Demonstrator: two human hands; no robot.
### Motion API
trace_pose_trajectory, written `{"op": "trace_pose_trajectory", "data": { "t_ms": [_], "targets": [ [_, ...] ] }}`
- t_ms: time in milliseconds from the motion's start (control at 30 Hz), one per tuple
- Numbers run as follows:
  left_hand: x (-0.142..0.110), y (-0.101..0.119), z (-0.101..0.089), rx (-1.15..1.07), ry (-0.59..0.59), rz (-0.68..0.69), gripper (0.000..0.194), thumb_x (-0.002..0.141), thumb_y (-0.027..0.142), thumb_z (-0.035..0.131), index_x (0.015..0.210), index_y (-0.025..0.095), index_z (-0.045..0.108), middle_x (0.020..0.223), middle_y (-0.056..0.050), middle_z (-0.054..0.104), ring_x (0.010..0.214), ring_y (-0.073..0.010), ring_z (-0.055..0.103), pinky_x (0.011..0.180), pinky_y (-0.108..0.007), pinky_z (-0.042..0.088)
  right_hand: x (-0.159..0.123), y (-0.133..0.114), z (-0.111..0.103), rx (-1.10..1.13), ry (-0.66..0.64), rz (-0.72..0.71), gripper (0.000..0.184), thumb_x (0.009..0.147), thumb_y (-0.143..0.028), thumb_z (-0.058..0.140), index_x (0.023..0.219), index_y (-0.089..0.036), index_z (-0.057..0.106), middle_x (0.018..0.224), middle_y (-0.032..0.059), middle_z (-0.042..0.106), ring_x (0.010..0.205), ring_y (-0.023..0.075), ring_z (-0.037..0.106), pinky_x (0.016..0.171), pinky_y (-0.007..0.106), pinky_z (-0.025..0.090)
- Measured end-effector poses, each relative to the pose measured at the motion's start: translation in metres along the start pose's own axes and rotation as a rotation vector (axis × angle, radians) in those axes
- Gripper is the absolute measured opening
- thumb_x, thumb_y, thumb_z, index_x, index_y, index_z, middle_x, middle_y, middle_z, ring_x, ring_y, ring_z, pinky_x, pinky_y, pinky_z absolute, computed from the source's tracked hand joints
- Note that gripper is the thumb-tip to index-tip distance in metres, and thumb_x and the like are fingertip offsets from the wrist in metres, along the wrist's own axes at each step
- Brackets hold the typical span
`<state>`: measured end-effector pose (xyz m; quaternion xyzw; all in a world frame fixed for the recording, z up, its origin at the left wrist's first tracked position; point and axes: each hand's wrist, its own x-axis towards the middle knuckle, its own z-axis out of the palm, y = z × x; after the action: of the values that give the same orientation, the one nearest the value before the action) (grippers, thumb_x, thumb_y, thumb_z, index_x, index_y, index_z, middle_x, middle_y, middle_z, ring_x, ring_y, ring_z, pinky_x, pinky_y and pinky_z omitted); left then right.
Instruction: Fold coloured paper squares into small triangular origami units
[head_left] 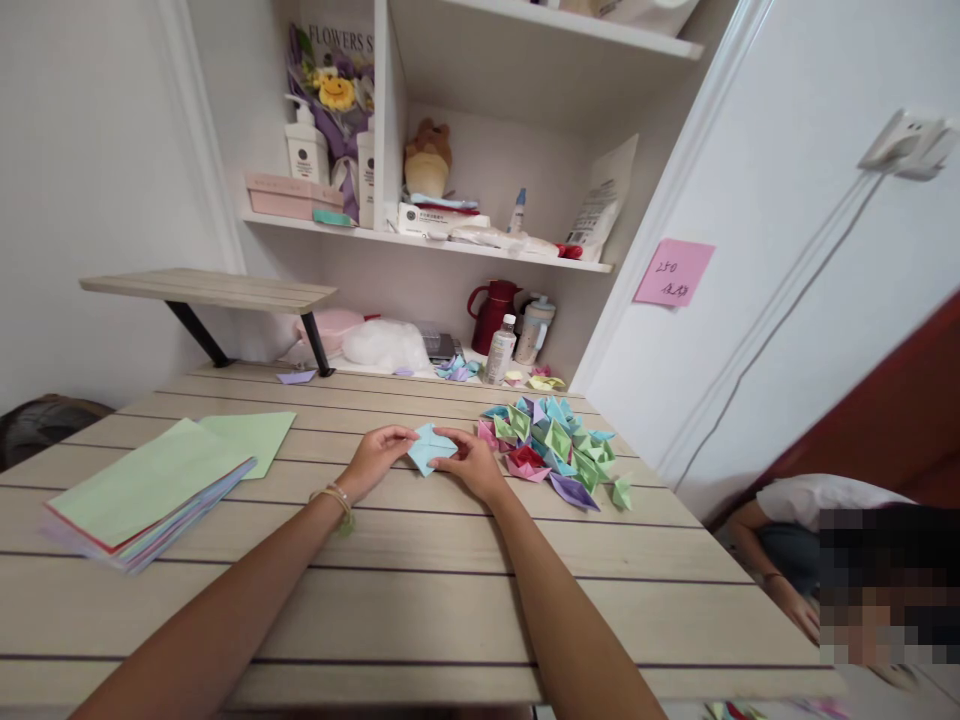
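Note:
A light blue piece of folded paper (429, 449), with crease lines across it, is between my two hands just above or on the table. My left hand (376, 460) pinches its left corner between thumb and fingers. On the other side, my right hand (471, 464) grips the right edge, thumb below and fingers above. A heap of folded paper boats (556, 440) in green, blue, pink, red and purple lies to the right of my right hand. Further left rests a stack of coloured paper sheets (157, 485), green on top.
The slatted wooden table (375, 600) meets a shelf unit behind. A small raised shelf (217, 288) stands at the back left. A clear bottle (500, 350), a red jug (493, 315) and a light tumbler (535, 330) stand at the back. Another person (810, 510) is low beside the table's right edge.

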<state>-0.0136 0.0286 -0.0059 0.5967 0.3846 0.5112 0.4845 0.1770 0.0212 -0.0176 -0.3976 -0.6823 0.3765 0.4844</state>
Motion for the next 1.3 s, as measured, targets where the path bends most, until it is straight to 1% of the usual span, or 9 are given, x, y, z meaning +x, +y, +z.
{"op": "trace_pose_trajectory", "data": {
  "t_ms": [167,367,433,633,833,967,1100,1200,1300],
  "targets": [
    [-0.003,0.003,0.004,0.048,-0.092,0.041,0.041,0.057,0.031,0.072,0.093,0.014,0.063,0.095,-0.007,0.067,0.089,-0.0205,0.06,0.079,-0.031,0.047,0.0,-0.001,-0.004,-0.198,0.036,-0.116,0.031,0.072,-0.035,0.063,0.1,-0.021,0.066,0.083,0.0048,0.062,0.073,0.016,0.053,0.067,0.028,0.042],
    [-0.003,0.002,0.003,0.163,-0.096,-0.013,0.031,0.068,0.041,0.063,0.08,0.013,0.065,0.052,0.0,0.06,0.044,-0.0106,0.052,0.045,-0.021,0.042,0.0,-0.003,-0.004,-0.17,0.032,-0.131,0.026,0.075,-0.038,0.058,0.092,-0.022,0.07,0.074,0.005,0.064,0.062,0.016,0.053,0.058,0.028,0.041],
    [-0.002,0.001,0.002,0.131,-0.118,-0.037,0.031,0.07,0.043,0.06,0.073,0.012,0.064,0.05,-0.001,0.06,0.041,-0.0099,0.051,0.043,-0.021,0.041,-0.001,-0.003,-0.003,-0.132,0.033,-0.107,0.029,0.073,-0.04,0.06,0.094,-0.021,0.069,0.077,0.0054,0.065,0.058,0.0148,0.053,0.054,0.027,0.041],
    [-0.001,-0.004,0.003,0.042,-0.087,-0.005,0.028,0.069,0.038,0.063,0.08,0.013,0.063,0.07,-0.005,0.066,0.065,-0.0146,0.061,0.066,-0.027,0.05,-0.002,-0.006,-0.002,-0.083,0.048,-0.063,0.032,0.074,-0.043,0.058,0.092,-0.019,0.07,0.078,0.0059,0.067,0.062,0.0158,0.057,0.057,0.027,0.044],
    [-0.002,-0.002,0.004,0.142,-0.068,0.041,0.034,0.072,0.039,0.06,0.094,0.013,0.062,0.076,-0.005,0.064,0.068,-0.0151,0.059,0.07,-0.03,0.05,-0.002,-0.005,0.001,-0.125,0.019,-0.026,0.031,0.074,-0.043,0.057,0.089,-0.019,0.07,0.072,0.0055,0.068,0.064,0.0189,0.06,0.059,0.029,0.046],
    [-0.006,0.002,0.008,0.271,-0.044,0.167,0.036,0.073,0.035,0.058,0.104,0.015,0.061,0.088,-0.007,0.06,0.077,-0.017,0.058,0.071,-0.031,0.05,-0.004,-0.008,0.002,-0.236,0.018,-0.078,0.026,0.08,-0.037,0.049,0.086,-0.02,0.068,0.063,0.0035,0.065,0.057,0.0175,0.058,0.056,0.028,0.043],
    [-0.011,0.008,0.013,0.381,-0.064,0.31,0.037,0.074,0.028,0.056,0.11,0.02,0.058,0.094,-0.007,0.056,0.08,-0.0169,0.056,0.071,-0.03,0.05,-0.005,-0.013,0.006,-0.316,0.104,-0.096,0.025,0.079,-0.027,0.047,0.101,-0.021,0.058,0.056,-0.0013,0.059,0.049,0.0139,0.05,0.052,0.025,0.037],
    [-0.011,0.008,0.014,0.348,-0.003,0.333,0.034,0.073,0.026,0.058,0.106,0.02,0.059,0.096,-0.007,0.056,0.085,-0.0174,0.056,0.074,-0.03,0.05,-0.005,-0.012,0.012,-0.169,0.114,-0.045,0.026,0.078,-0.025,0.046,0.102,-0.02,0.053,0.052,-0.0042,0.055,0.046,0.0126,0.048,0.049,0.023,0.037],
    [-0.008,0.005,0.011,0.257,0.04,0.301,0.025,0.07,0.03,0.062,0.091,0.018,0.065,0.098,-0.008,0.056,0.09,-0.0191,0.056,0.075,-0.031,0.05,-0.002,-0.009,0.015,0.14,0.155,0.008,0.017,0.075,-0.028,0.05,0.089,-0.019,0.052,0.059,-0.0023,0.058,0.054,0.0136,0.056,0.055,0.025,0.044]
  ]
}}
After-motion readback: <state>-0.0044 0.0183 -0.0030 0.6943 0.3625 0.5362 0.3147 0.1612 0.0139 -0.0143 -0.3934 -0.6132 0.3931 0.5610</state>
